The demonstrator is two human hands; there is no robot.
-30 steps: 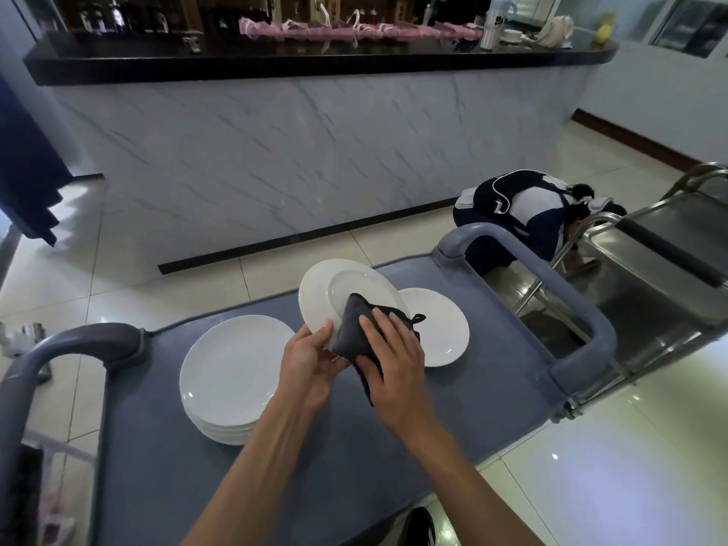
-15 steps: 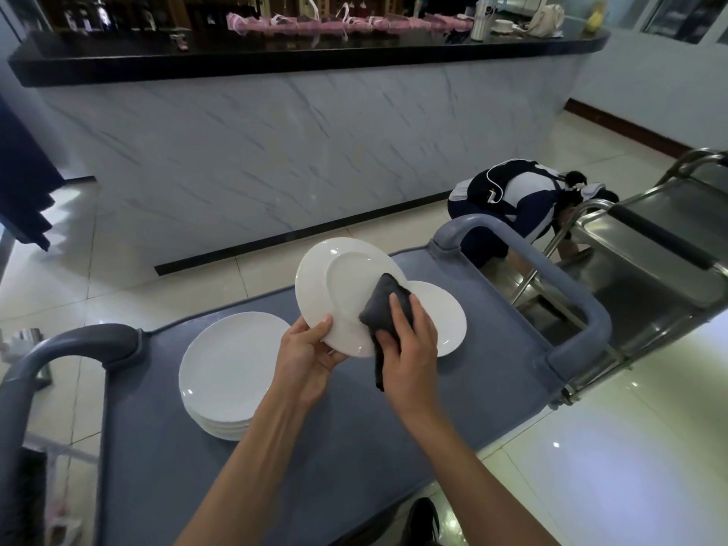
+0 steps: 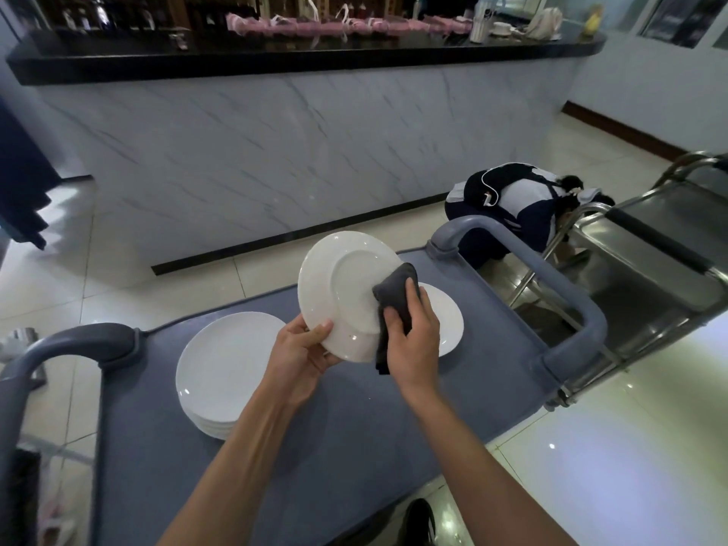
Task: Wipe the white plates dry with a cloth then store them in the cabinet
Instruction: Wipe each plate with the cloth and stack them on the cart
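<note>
A white plate (image 3: 346, 297) is held tilted above the grey cart (image 3: 354, 447) in the left hand's (image 3: 303, 356) grip; a dark cloth (image 3: 396, 305) is pressed against it by the right hand (image 3: 411, 340)

restaurant bar: marble-front counter (image 3: 299, 151), bottle shelves (image 3: 98, 13), service trolley (image 3: 354, 447).

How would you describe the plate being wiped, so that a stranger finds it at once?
Start at the grey cart, where white plates lie. Above its middle, one plate is tilted up in the air, the left hand pinching its lower edge. Only this plate is lifted, with the dark cloth pressed on it by the right hand.
</note>
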